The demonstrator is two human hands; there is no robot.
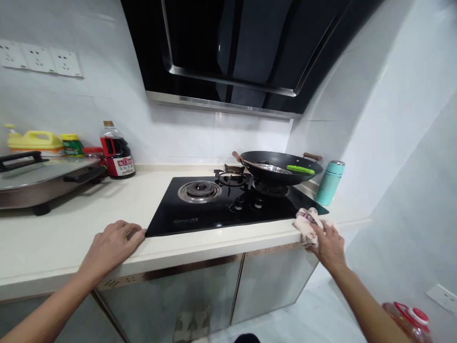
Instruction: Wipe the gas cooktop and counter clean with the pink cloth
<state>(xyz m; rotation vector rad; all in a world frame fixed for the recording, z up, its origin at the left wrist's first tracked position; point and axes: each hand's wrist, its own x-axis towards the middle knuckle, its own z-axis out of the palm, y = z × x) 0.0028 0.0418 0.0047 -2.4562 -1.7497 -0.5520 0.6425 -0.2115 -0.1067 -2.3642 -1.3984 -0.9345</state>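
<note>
My right hand (331,245) grips a crumpled pale pink cloth (306,227) at the counter's front edge, by the right front corner of the black gas stove (210,216). Slightly bent, the fingers of my left hand (113,243) rest on the cream countertop (157,190), thumb tip at the stove's front left corner; nothing shows in that hand. A dark wok (274,179) with wooden handles sits on the stove's right burner, a bright green utensil (300,169) inside it. On the left burner (200,189) no pan stands. A pot support (232,176) lies behind, at the stove's back edge.
Right of the stove stands a turquoise flask (330,183). To the left are a lidded electric pan (50,178), a dark sauce bottle (117,152) and a yellow jug (35,140). The range hood (228,47) hangs overhead. A red-capped container (410,321) is low at right.
</note>
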